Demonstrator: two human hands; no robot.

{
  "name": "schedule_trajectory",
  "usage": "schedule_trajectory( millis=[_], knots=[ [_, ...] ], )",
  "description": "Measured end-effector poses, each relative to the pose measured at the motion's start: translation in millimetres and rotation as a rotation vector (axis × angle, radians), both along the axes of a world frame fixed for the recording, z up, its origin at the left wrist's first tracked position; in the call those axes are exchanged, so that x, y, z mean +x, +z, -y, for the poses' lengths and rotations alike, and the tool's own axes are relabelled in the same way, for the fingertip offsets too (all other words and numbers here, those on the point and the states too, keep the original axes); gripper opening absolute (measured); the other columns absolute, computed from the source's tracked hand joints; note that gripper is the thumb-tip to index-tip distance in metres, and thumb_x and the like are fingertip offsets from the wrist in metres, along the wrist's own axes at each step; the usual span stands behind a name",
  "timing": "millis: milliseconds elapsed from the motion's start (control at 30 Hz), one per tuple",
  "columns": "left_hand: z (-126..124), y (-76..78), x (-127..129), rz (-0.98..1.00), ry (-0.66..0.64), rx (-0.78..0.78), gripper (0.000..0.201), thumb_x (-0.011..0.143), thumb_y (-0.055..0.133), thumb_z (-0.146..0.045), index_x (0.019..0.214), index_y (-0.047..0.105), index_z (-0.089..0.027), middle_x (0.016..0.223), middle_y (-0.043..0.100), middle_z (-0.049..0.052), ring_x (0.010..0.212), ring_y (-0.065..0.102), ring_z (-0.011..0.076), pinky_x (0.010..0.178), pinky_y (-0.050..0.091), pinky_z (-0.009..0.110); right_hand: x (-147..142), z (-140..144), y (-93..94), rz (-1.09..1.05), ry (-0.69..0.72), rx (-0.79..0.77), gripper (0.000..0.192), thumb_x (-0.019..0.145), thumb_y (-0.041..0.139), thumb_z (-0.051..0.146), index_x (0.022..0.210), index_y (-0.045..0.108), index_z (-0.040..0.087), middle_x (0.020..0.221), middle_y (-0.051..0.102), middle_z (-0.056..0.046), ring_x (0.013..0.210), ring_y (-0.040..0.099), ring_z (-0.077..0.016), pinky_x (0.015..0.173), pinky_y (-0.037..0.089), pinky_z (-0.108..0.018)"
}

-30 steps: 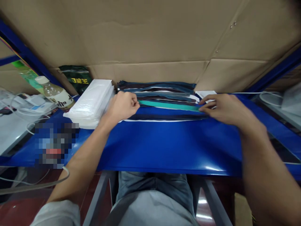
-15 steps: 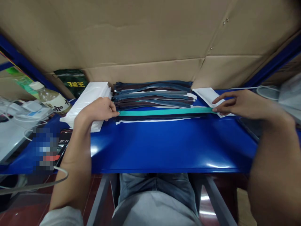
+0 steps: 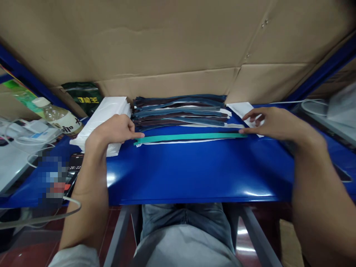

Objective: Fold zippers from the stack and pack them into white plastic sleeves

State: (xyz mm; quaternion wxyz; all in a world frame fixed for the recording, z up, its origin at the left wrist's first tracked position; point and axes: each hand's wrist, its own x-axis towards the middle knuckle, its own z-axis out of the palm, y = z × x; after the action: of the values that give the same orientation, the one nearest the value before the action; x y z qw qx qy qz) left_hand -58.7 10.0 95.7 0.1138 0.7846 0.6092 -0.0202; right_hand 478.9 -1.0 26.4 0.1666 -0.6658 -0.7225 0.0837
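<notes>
A person seated at a blue tabletop (image 3: pixel 194 174) is stretching a teal zipper tape (image 3: pixel 191 137) flat between two bare hands. The left hand (image 3: pixel 114 129) is reaching in from the lower left, forearm rising steeply from the sleeve, knuckles up and wrist slightly bent; its fingers (image 3: pixel 136 134) are curling down and pinching the tape's left end against the tabletop, thumb tucked out of sight beneath. The right hand (image 3: pixel 272 122) is coming in from the far right on a long, nearly level forearm, palm down; its fingers (image 3: pixel 244 130) are lying almost straight and close together, the lowest fingertip pressing on the tape's right end, though whether the thumb is gripping underneath cannot be told. The tape is running straight from one set of fingertips to the other, lying over a white strip (image 3: pixel 183 141) whose edge is showing just nearer the person.

Just beyond the fingers, a stack of dark zipper tapes (image 3: pixel 180 111) in navy, grey-blue and maroon is sitting against the cardboard backing (image 3: pixel 172 44). Beside the left fingers, a pile of white plastic bags (image 3: pixel 107 111) is resting partly under the hand. Beyond the right fingers, a white packet (image 3: pixel 240 108) is lying flat. Farther left of the left wrist, a drink bottle (image 3: pixel 59 118) is lying on its side near a phone (image 3: pixel 72 168).
</notes>
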Motion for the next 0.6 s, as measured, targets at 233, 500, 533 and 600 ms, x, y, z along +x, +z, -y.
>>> schedule_trajectory(
  millis=[233, 500, 533, 600],
  knots=[
    [11.5, -37.4, 70.6, 0.202, -0.515, 0.225, 0.029, 0.099, 0.075, -0.029, 0.127, 0.081, -0.021, 0.124, 0.082, 0.010, 0.113, 0.077, 0.0265, 0.098, 0.056, 0.035, -113.3, 12.7, -19.5, -0.127, 0.726, 0.265, 0.028, 0.108, 0.068, 0.033, 0.131, 0.084, 0.029, 0.139, 0.080, -0.007, 0.130, 0.075, -0.0315, 0.118, 0.057, -0.051],
    [10.6, -72.9, 92.1, 0.057, -0.644, 0.301, 0.041, 0.107, 0.064, -0.015, 0.144, 0.075, -0.026, 0.153, 0.068, 0.009, 0.139, 0.067, 0.0269, 0.116, 0.054, 0.038, -146.5, 11.1, -49.4, -0.055, 0.770, 0.288, 0.033, 0.113, 0.062, 0.029, 0.139, 0.082, 0.025, 0.139, 0.080, -0.010, 0.134, 0.074, -0.0327, 0.119, 0.059, -0.054],
    [10.4, -74.7, 93.3, 0.051, -0.650, 0.302, 0.040, 0.108, 0.064, -0.017, 0.146, 0.075, -0.026, 0.153, 0.068, 0.009, 0.139, 0.066, 0.0270, 0.116, 0.054, 0.038, -145.8, 10.1, -50.1, -0.055, 0.765, 0.285, 0.033, 0.112, 0.063, 0.030, 0.139, 0.082, 0.025, 0.139, 0.080, -0.010, 0.133, 0.075, -0.0326, 0.118, 0.059, -0.053],
    [10.0, -77.4, 96.2, 0.046, -0.649, 0.294, 0.040, 0.109, 0.066, -0.022, 0.148, 0.074, -0.026, 0.151, 0.070, 0.010, 0.138, 0.067, 0.0271, 0.115, 0.054, 0.038, -145.3, 8.3, -50.4, -0.057, 0.758, 0.280, 0.031, 0.112, 0.066, 0.032, 0.137, 0.083, 0.025, 0.138, 0.081, -0.010, 0.130, 0.076, -0.0323, 0.116, 0.061, -0.052]
  ],
)
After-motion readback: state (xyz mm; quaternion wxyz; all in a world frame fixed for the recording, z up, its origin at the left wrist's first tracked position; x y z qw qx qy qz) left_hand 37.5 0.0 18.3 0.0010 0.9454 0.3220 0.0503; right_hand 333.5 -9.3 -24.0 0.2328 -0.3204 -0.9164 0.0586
